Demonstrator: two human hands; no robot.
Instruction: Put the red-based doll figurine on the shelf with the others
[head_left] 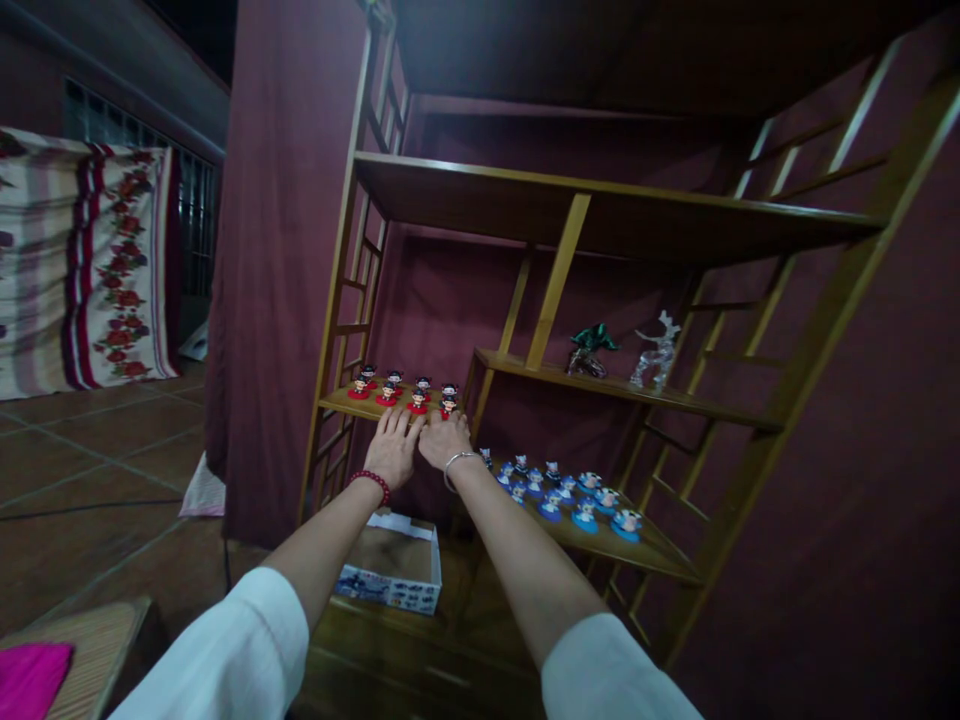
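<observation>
Small figurines with black hair and red bases (387,394) stand in two rows on the left shelf (339,402). My left hand (394,449) is at this shelf's front edge, fingers stretched forward and apart, just in front of the figurines. Close beside it, my right hand (444,441) has its fingers bent down right in front of the front-right figurine (448,406). Its fingertips are hidden, so whether they grip that figurine's base cannot be seen. A red bead bracelet circles my left wrist, a silver bangle my right.
Blue-based figurines (551,505) fill part of the lower right shelf. Above them stand a clear deer ornament (656,350) and a green-topped ornament (591,350). An open cardboard box (397,590) sits below my hands. Wooden uprights (559,280) divide the shelves.
</observation>
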